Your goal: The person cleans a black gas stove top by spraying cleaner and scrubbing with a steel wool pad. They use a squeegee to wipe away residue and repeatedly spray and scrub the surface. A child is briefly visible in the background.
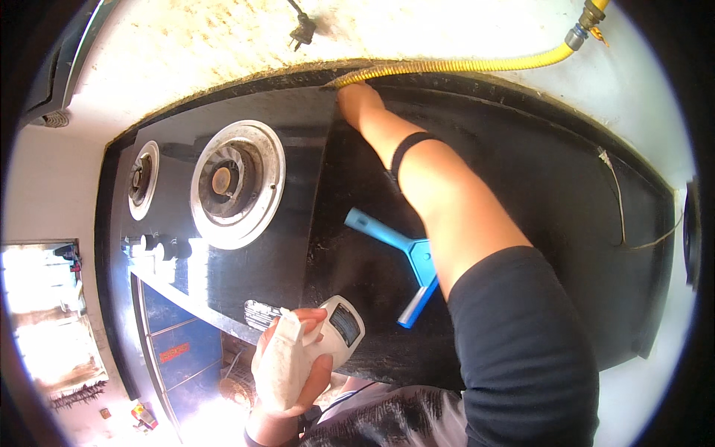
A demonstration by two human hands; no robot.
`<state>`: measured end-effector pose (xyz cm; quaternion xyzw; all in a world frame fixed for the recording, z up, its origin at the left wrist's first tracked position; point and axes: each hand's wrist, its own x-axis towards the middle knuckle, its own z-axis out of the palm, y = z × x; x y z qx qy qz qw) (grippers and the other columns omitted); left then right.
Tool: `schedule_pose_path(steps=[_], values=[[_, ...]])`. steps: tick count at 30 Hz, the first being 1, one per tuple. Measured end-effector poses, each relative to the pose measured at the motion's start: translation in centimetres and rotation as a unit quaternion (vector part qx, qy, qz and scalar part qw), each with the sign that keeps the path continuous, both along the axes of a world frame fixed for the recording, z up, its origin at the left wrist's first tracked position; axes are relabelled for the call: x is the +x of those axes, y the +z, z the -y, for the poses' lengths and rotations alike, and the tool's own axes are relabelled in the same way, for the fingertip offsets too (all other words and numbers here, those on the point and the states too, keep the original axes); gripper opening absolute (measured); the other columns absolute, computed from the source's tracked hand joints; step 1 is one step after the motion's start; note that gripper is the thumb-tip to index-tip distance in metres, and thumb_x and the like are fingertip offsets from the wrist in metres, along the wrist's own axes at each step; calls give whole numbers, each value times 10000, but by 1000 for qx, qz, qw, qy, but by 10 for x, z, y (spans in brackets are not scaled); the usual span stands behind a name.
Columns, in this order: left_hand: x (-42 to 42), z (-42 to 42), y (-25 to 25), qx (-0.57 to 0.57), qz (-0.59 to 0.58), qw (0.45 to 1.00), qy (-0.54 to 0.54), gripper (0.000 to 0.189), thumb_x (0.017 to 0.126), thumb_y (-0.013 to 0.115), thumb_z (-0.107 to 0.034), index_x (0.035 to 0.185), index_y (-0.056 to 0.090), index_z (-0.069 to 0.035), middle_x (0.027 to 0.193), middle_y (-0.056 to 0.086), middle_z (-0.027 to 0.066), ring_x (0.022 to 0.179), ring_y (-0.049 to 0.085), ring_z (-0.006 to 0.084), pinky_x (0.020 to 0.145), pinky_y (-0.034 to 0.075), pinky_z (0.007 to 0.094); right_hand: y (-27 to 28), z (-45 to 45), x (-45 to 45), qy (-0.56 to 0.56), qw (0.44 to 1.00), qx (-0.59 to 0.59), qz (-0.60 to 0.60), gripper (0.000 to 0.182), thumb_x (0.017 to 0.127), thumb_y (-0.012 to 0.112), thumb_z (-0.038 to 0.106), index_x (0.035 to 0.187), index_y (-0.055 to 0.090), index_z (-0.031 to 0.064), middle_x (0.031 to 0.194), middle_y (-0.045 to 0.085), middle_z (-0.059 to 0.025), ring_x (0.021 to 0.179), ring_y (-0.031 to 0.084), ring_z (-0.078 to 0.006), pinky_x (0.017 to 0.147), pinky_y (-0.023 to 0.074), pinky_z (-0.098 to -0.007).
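My left hand (313, 374) grips a white plastic handheld device (285, 363) above the counter's front edge. A loop-like handle and a dark panel bearing writing show on it. Stretched far forward, my right hand (357, 103) is at the back edge of the black countertop (380, 162), right beside the lower end of a yellow corrugated gas hose (447, 67). Its fingers are mostly hidden, so I cannot tell whether they hold anything. Under my right forearm lies a light-blue squeegee (413, 251), its head partly covered by the arm.
A black gas hob with a large burner (223, 181) and a smaller burner (142, 179) lies left. A black plug (303, 29) hangs against the stained wall. On the right, a white cable (621, 207) runs over the counter. Blue cabinet fronts (179, 341) stand below the hob.
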<state>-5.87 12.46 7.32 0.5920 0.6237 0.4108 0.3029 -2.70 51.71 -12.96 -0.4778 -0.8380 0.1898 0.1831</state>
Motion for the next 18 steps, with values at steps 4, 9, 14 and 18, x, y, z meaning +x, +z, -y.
schedule_pose_path(steps=[4,9,14,18], values=[[0,-1,0,5,6,1000,3,495,694,640,13,1169,502,33,1080,597,170,902,574,227,775,472,319,25,12,73,-104,986,-104,-82,300,866,457,252,1012,649,73,1097,595,-213,1018,566,-367,854,461,-435],[2,4,-1,39,34,998,-24,459,705,631,14,1144,498,-17,1173,526,177,912,505,171,835,419,319,7,8,266,-36,985,145,89,263,789,552,43,1038,633,64,965,609,-173,895,574,-348,799,475,-415],[-9,14,-3,75,29,997,-13,486,684,611,29,1159,513,50,1069,599,188,911,609,280,755,483,328,2,13,265,-76,967,193,149,350,725,546,-5,1049,640,90,1018,607,-159,916,563,-344,841,466,-405],[-14,25,4,22,24,999,31,445,670,622,28,1107,544,55,1041,603,181,898,615,281,762,485,326,-3,2,125,-67,987,88,120,181,782,512,71,879,658,22,1003,618,-215,946,594,-385,822,482,-462]])
